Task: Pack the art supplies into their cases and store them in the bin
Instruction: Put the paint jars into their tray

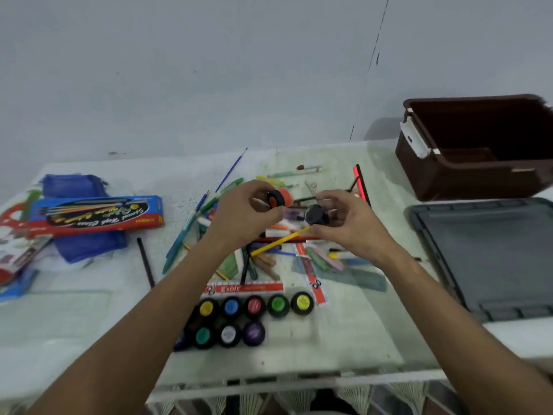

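An orange paint pot [280, 198] with a black lid sits pinched between the thumb and curled fingertips of the left hand [245, 214], held up above the heap of supplies. Just right of those fingertips, the right hand [344, 226] curls its fingers round a dark paint pot [316, 215]; the picture is blurred there, so its colour is hard to tell, though it looks black. The two pots are close together but apart.

Under the right fingers a yellow pencil [278, 242] slants across a loose pile of pens and pastels [260, 262]. Nearer the person than both sets of fingers, two rows of paint pots [239, 317] stand with their black lids up, showing yellow, blue, red, green and lime tops in the far row and teal, white and purple in the near one. A red and white ruler [245, 288] lies along the far side of those rows.

Well to the left of the left fingers lies a blue and red brush box [98, 215] on top of a blue pouch [86, 244], and a black stick [145, 262] lies between them and the pile. Far right of the right fingers stands a brown bin [466, 181], open, with its grey lid [490, 259] flat on the table [74, 319] in front of it.
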